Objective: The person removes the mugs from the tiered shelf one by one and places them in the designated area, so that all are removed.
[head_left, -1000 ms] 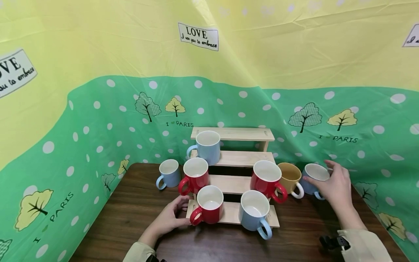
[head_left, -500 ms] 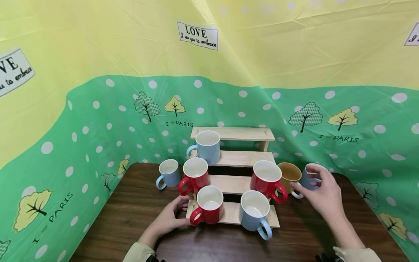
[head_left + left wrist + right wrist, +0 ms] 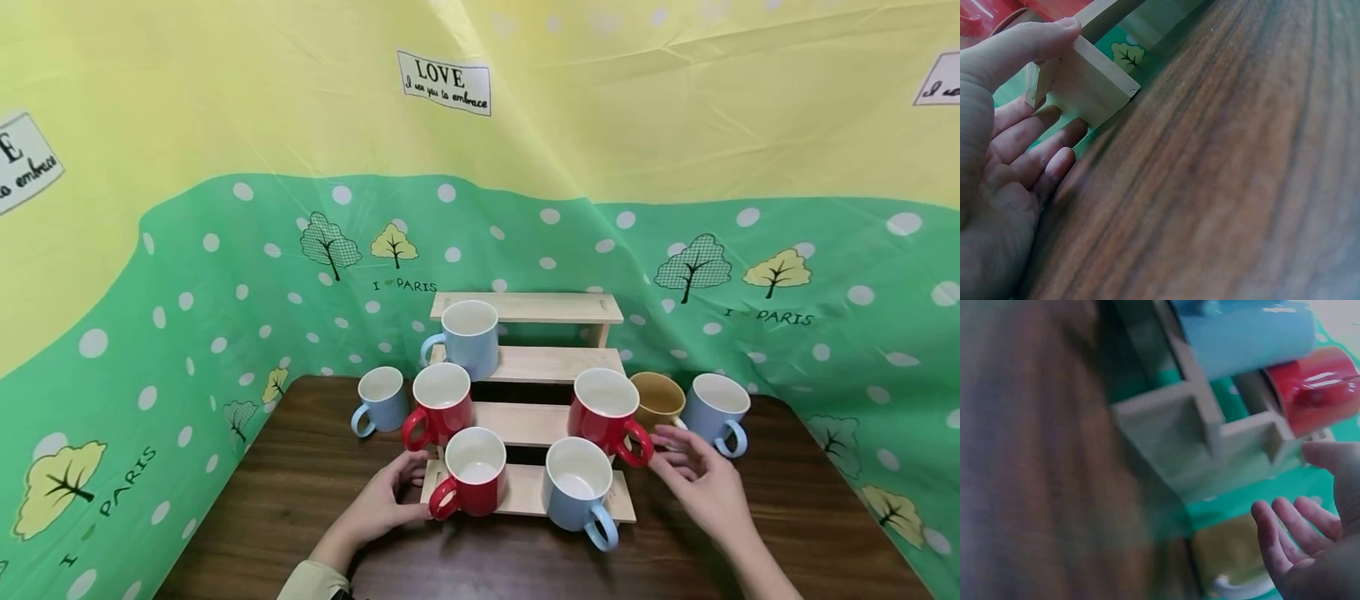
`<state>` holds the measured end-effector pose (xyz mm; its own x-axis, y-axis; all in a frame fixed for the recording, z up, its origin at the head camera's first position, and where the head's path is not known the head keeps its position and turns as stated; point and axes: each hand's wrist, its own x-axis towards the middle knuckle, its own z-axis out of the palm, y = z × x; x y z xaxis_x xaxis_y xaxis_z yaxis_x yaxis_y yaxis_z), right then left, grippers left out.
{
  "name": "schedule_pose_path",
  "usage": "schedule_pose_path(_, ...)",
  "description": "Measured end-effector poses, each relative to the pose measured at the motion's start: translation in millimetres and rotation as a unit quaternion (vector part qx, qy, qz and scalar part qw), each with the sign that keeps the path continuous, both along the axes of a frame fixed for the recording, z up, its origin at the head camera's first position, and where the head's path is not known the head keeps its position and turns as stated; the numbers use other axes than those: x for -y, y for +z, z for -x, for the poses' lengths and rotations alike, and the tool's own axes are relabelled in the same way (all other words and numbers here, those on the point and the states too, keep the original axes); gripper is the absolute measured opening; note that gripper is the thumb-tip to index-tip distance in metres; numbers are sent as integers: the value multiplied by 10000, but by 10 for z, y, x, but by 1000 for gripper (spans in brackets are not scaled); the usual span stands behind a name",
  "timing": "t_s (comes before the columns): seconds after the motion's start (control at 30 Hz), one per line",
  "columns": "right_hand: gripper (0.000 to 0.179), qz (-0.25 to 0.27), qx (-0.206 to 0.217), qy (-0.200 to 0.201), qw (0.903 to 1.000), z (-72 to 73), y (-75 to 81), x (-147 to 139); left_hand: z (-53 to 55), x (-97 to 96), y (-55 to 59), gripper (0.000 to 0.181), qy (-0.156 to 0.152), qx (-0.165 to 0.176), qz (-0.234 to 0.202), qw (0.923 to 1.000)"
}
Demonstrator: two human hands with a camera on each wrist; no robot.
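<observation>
A stepped wooden rack (image 3: 525,423) stands mid-table. My left hand (image 3: 384,498) holds the left end of its lowest shelf; in the left wrist view the thumb (image 3: 1035,44) lies along the board with the fingers curled at the side panel. On the lowest step are a red mug (image 3: 476,472) and a light blue mug (image 3: 577,485). Above them sit another red mug (image 3: 442,402) and, at the right, a third red mug (image 3: 603,408). My right hand (image 3: 701,483) holds nothing, fingers loosely bent, close to that right mug's handle and in front of a tan mug (image 3: 657,398).
Higher on the rack's left is a large blue mug (image 3: 470,337). One blue mug (image 3: 381,400) stands on the dark wood table (image 3: 255,500) left of the rack, another blue mug (image 3: 714,408) right of the tan one. A patterned cloth (image 3: 525,233) hangs behind.
My right hand has let go of the blue mug at the far right and moved left and down to beside the rack. The left hand has stayed on the rack.
</observation>
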<state>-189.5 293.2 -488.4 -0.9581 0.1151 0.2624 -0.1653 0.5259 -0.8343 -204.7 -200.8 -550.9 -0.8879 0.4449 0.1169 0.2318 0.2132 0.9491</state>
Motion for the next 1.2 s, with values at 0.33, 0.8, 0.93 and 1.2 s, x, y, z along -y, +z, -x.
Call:
schedule_pose_path(0.33, 69, 446, 1669, 489, 9837, -136, -235, 9, -25, -39, -33, 69, 136, 296, 113, 9994)
schedule_pose_path(0.8, 80, 1187, 1627, 1943, 9600, -112, -423, 20, -31, -24, -6, 70, 153, 314, 124, 9993)
schedule_pose_path(0.93, 83, 1455, 1781, 2038, 9516, -114, -465, 10, -37, -16, -5, 70, 205, 377, 173, 9989)
schedule_pose_path(1.2, 84, 1449, 1746, 2081, 9514, -95, -508, 8, -42, -74, -3, 72, 320, -18, 166, 9993)
